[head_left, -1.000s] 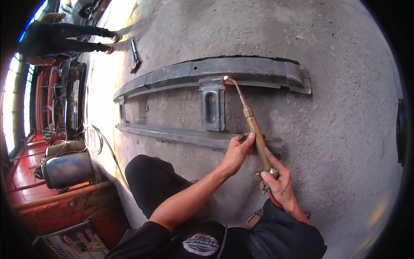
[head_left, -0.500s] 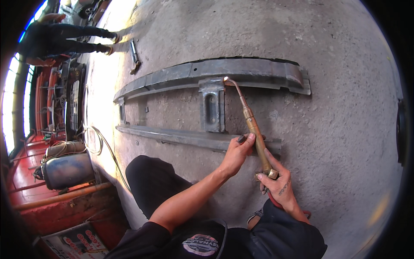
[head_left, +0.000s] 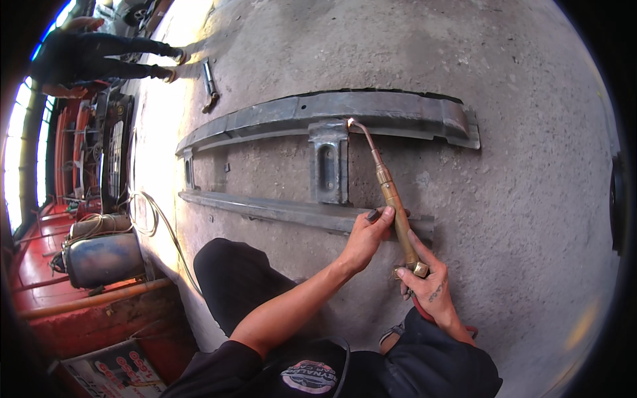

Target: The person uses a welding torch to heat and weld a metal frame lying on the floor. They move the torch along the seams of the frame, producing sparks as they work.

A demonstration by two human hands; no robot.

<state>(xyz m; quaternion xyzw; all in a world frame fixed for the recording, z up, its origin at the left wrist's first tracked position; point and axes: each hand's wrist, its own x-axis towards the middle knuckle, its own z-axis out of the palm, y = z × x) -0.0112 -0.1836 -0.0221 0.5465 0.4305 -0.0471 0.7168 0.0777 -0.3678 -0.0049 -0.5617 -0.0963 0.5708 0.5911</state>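
Observation:
A brass gas torch [head_left: 393, 199] points up at a grey metal frame [head_left: 318, 119] lying on the concrete floor. Its bent tip touches the joint where the upright bracket [head_left: 328, 169] meets the upper bar. My left hand [head_left: 368, 235] steadies the torch tube at mid-length. My right hand [head_left: 428, 288] grips the torch handle lower down, near the brass nut. The lower bar [head_left: 279, 211] of the frame runs just under my left hand.
My knee in dark trousers [head_left: 232, 278] rests on the floor at the bottom. A hose [head_left: 156, 222] loops at the left beside a dark cylinder [head_left: 99, 255] and red metalwork [head_left: 99, 312]. Another person [head_left: 99, 53] crouches at the far top left near a small metal piece [head_left: 210, 83].

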